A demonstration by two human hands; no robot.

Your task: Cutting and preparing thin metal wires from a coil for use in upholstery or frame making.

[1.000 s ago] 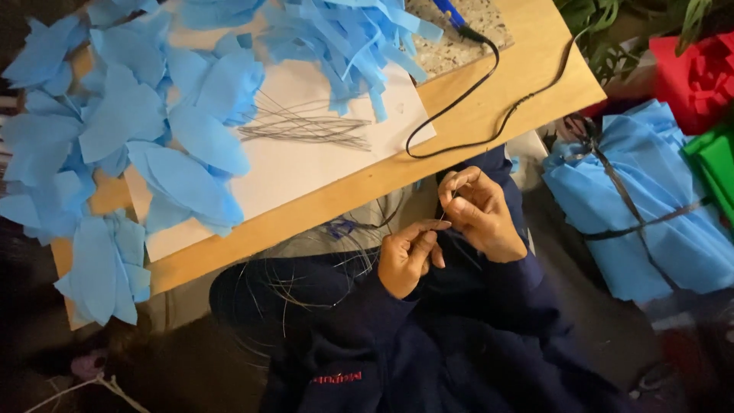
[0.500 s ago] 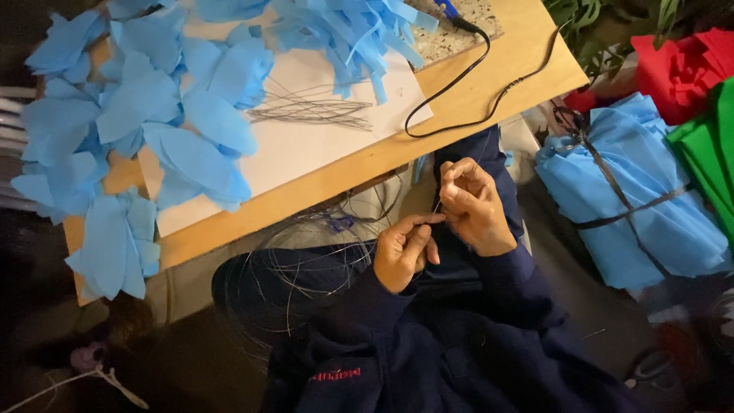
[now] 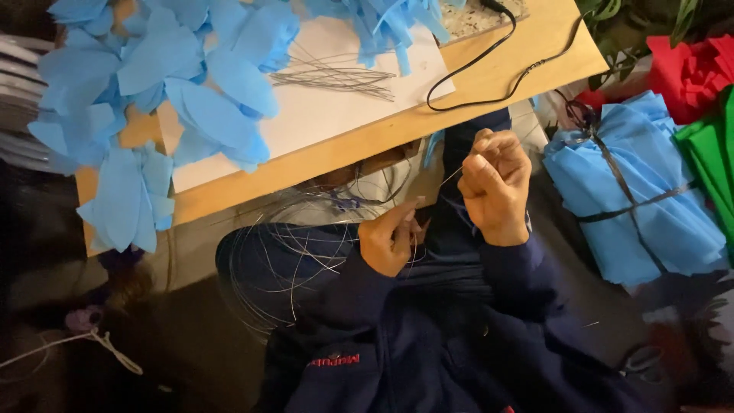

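My left hand (image 3: 390, 243) is closed, pinching a thin silver wire (image 3: 446, 181) over my lap. My right hand (image 3: 497, 186) is up and to the right of it, fisted on the other end of the same wire, which runs taut between the two hands. A loose coil of thin wire (image 3: 283, 264) lies on my dark navy lap to the left of my left hand. Both hands hover just below the near edge of a wooden table (image 3: 397, 138).
On the table lie several blue paper petals (image 3: 191, 84), a white sheet (image 3: 321, 115), a bundle of cut wires (image 3: 332, 76) and a black cable (image 3: 489, 69). At the right sit a strapped blue fabric bundle (image 3: 634, 191), red cloth (image 3: 692, 65) and green cloth (image 3: 711, 145).
My hands were close together before; now the right hand has drawn up and away from the left, pulling the wire out between them.
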